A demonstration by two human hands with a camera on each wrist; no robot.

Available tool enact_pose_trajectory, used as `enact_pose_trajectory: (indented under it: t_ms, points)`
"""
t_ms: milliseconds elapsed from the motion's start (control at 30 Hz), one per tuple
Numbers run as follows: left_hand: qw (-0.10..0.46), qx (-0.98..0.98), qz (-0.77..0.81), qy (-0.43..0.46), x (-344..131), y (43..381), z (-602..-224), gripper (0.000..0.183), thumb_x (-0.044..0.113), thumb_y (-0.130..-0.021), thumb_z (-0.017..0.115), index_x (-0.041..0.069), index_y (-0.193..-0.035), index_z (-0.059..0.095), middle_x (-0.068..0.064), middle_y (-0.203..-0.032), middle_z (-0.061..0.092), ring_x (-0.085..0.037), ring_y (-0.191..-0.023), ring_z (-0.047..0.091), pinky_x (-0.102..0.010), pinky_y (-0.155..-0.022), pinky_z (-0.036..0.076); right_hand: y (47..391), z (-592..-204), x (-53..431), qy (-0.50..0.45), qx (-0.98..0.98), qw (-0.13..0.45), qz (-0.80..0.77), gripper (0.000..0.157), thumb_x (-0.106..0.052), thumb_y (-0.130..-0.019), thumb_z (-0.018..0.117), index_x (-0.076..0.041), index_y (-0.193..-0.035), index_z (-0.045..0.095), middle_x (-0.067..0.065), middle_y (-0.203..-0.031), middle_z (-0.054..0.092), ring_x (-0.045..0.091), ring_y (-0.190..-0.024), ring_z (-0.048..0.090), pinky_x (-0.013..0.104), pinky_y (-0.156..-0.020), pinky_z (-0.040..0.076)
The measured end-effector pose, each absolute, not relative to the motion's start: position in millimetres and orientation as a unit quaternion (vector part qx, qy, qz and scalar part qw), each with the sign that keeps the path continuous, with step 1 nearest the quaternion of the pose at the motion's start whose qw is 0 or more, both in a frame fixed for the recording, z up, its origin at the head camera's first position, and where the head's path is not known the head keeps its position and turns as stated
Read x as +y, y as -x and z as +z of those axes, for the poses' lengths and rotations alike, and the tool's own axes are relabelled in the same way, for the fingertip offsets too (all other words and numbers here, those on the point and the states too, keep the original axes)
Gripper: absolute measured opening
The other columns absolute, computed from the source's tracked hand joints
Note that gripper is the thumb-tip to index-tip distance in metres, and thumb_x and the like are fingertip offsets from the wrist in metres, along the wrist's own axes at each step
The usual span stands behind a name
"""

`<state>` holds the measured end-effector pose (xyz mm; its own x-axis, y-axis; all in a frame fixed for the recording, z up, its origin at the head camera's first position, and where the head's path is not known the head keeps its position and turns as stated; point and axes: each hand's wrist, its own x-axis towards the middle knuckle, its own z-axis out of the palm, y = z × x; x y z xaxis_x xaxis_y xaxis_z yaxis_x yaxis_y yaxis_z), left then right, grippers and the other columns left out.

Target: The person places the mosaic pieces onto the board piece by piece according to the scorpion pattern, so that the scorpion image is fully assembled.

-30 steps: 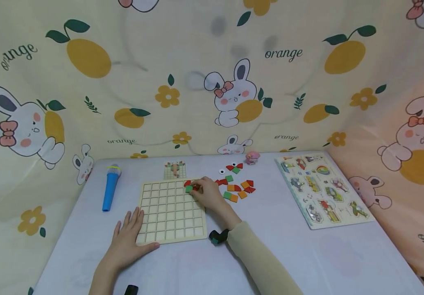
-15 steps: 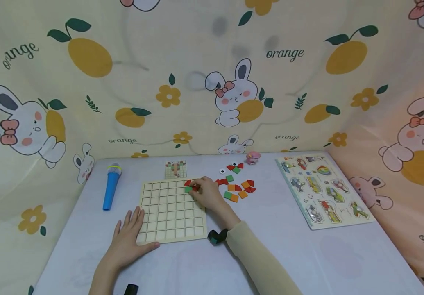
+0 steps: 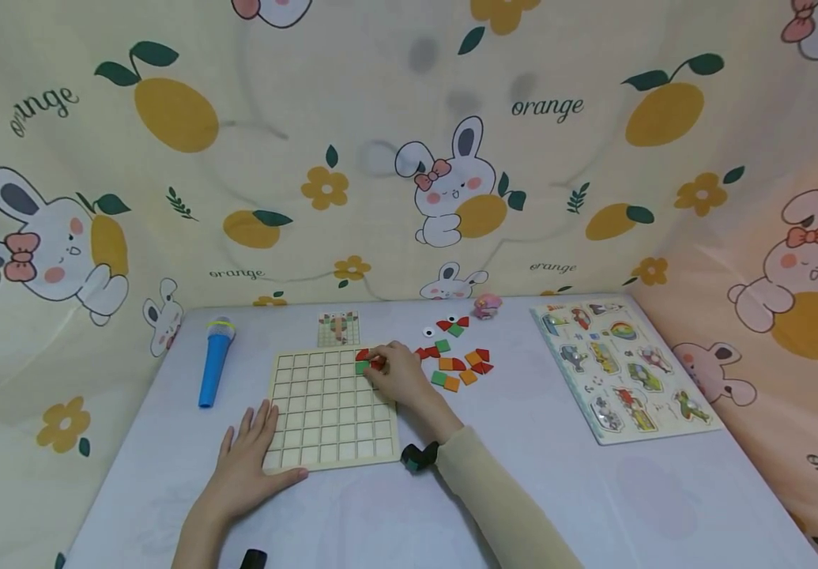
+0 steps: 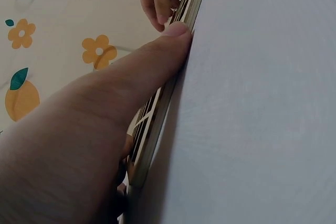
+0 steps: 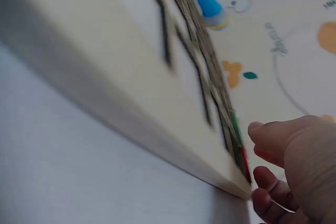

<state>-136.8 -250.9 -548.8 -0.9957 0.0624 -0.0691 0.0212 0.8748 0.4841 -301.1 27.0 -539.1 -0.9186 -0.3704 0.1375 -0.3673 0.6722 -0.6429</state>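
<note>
A pale wooden grid board (image 3: 333,419) lies on the table. My left hand (image 3: 241,466) rests spread along its left side, thumb (image 4: 176,30) on the near edge in the left wrist view. My right hand (image 3: 405,375) is bent over the board's far right corner. There, a red piece (image 3: 362,355) and a green square tile (image 3: 362,367) sit in the grid; another red piece shows by the fingertips, partly hidden. In the right wrist view, the right thumb (image 5: 262,132) and fingers are apart above the green and red pieces, with nothing seen between them.
Several loose red, green and orange tiles (image 3: 446,363) lie right of the board. A small pattern card (image 3: 338,328) lies beyond it. A blue toy microphone (image 3: 216,363) is at left, a picture puzzle (image 3: 622,363) at right, and a pink toy (image 3: 487,306) at the back.
The green tile by the right fingers has shifted slightly and sits squarer in the grid. The right fingers have moved only a little; the left hand has stayed put.
</note>
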Motion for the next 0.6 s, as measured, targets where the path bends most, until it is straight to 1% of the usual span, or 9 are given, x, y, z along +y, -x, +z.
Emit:
enact_pose_trajectory:
  t_ms: [100,167,300,433,533,600]
  points:
    - [0.046,0.967,0.248,-0.02,-250.3,137.2,-549.8,0.133,0.078,-0.076,0.078,-0.001,-0.167,0.022,-0.025,-0.176,0.013,-0.053,-0.161,0.003,-0.073,-0.125,-0.003,300.8,-534.6,35.1,0.186,0.904,0.009,-0.385,0.028,-0.026,-0.1,0.075,-0.011,-0.125,0.075,0.005,-0.105,0.065,0.018,-0.088,0.057,0.032,-0.078,0.047]
    - [0.049,0.967,0.248,-0.019,-250.2,137.0,-550.1,0.134,0.079,-0.075,0.078,0.0,-0.167,0.022,-0.024,-0.176,0.012,-0.052,-0.161,0.003,-0.074,-0.124,-0.003,300.6,-530.1,42.1,0.172,0.9,0.01,-0.401,0.029,-0.026,-0.101,0.074,-0.012,-0.126,0.074,0.006,-0.107,0.064,0.019,-0.09,0.056,0.031,-0.077,0.049]
    - [0.051,0.968,0.246,-0.018,-250.2,136.4,-549.4,0.134,0.079,-0.076,0.077,0.0,-0.168,0.021,-0.024,-0.176,0.012,-0.052,-0.161,0.003,-0.074,-0.124,-0.003,302.9,-522.1,61.0,0.14,0.901,0.004,-0.41,0.031,-0.027,-0.102,0.073,-0.013,-0.13,0.073,0.006,-0.113,0.064,0.021,-0.096,0.056,0.032,-0.08,0.051]
    - [0.047,0.968,0.246,-0.019,-250.5,136.5,-549.1,0.133,0.079,-0.076,0.077,0.0,-0.168,0.021,-0.024,-0.176,0.012,-0.052,-0.161,0.003,-0.074,-0.124,-0.003,310.7,-521.7,83.4,0.129,0.899,-0.015,-0.419,0.032,-0.024,-0.101,0.074,-0.01,-0.13,0.072,0.01,-0.113,0.065,0.023,-0.093,0.057,0.032,-0.076,0.052]
    - [0.046,0.968,0.246,-0.02,-250.5,136.8,-548.8,0.133,0.078,-0.076,0.077,0.0,-0.168,0.021,-0.025,-0.176,0.012,-0.053,-0.161,0.003,-0.074,-0.124,-0.003,318.9,-524.9,98.9,0.127,0.897,-0.025,-0.423,0.032,-0.021,-0.1,0.075,-0.005,-0.128,0.073,0.013,-0.111,0.066,0.026,-0.093,0.059,0.035,-0.078,0.054]
    - [0.045,0.968,0.247,-0.019,-250.4,136.6,-548.2,0.133,0.078,-0.076,0.078,0.0,-0.167,0.021,-0.025,-0.176,0.012,-0.053,-0.161,0.003,-0.074,-0.124,-0.003,325.9,-529.6,107.4,0.123,0.899,-0.025,-0.419,0.031,-0.021,-0.1,0.075,-0.005,-0.127,0.073,0.013,-0.111,0.067,0.026,-0.095,0.06,0.037,-0.083,0.054]
